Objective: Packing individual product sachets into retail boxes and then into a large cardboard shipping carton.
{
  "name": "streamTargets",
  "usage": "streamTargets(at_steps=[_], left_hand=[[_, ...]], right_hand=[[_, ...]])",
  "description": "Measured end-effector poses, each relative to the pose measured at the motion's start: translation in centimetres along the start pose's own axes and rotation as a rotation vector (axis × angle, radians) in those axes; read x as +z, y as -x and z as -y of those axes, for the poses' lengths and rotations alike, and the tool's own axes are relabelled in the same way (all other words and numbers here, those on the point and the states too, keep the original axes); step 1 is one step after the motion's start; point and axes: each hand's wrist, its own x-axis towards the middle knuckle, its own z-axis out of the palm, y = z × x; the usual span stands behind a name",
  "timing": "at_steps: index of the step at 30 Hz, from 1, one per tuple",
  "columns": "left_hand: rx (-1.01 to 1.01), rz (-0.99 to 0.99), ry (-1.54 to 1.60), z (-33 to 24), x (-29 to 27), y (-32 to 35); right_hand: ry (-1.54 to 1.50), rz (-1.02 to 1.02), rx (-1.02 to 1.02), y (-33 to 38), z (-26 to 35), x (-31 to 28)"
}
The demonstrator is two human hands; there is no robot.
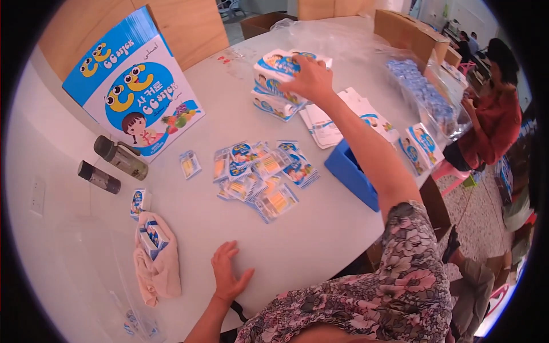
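At the far middle of the table, my right hand [309, 78] grips the top of a white and blue printed carton [276, 64], thumb on the near side and fingers across its top. Beneath it is another similar carton [274, 106]. Near the front edge my left hand [230, 273] is empty, its fingers spread. Between my hands lies a loose pile of small clear-and-blue sachets [254, 174] with yellowish sticks inside. One single sachet [190, 164] lies apart to the left of the pile.
A large printed box [143, 86] stands back left beside two bottles [120, 160]. A pink cloth [162, 274] holds small packets. Flat cartons [334, 123], a blue bin [351, 174], an upright carton [420, 148] and bagged blue packets [420, 86] lie right. A person [492, 114] is beyond.
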Motion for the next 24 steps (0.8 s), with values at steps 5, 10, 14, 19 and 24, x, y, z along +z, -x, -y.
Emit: streamTargets(at_steps=[5,10,14,19,24], left_hand=[[-0.027,0.057,0.048,-0.7,0.1,-0.9],[-0.038,0.041,0.046,-0.1,-0.2,-0.8],[-0.016,0.058,-0.02,-0.5,0.1,-1.8],[-0.037,0.058,-0.049,-0.6,0.1,-0.8],[-0.037,0.068,-0.112,-1.2,0.4,-0.6]], right_hand=[[0.365,0.042,-0.031,-4.6,-2.4,8.2],[0.309,-0.031,-0.308,-2.5,-3.2,5.3],[0.293,0.092,-0.287,0.6,-16.0,-0.8],[0.249,0.48,-0.123,7.0,-23.9,-4.2],[0.235,0.499,-0.18,6.2,-25.6,0.0]])
